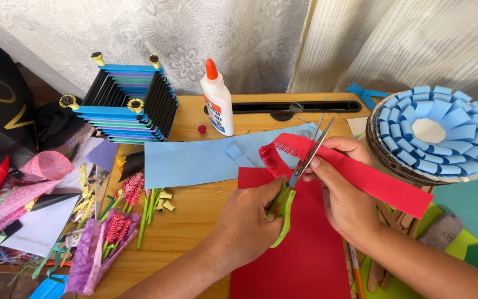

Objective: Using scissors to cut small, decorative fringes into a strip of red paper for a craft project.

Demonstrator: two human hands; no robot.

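Two bare hands and forearms are seen from above. The left hand [247, 218] and the right hand [343, 194] are uncovered: no gloves are worn, and no sleeves are seen along either forearm as far as the frame's lower edge. Fingernails are kept short and unpainted. Nothing is worn at either wrist or on the fingers that show.

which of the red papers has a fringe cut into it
The red strip held in the right hand; the red sheet lying flat on the table is uncut.
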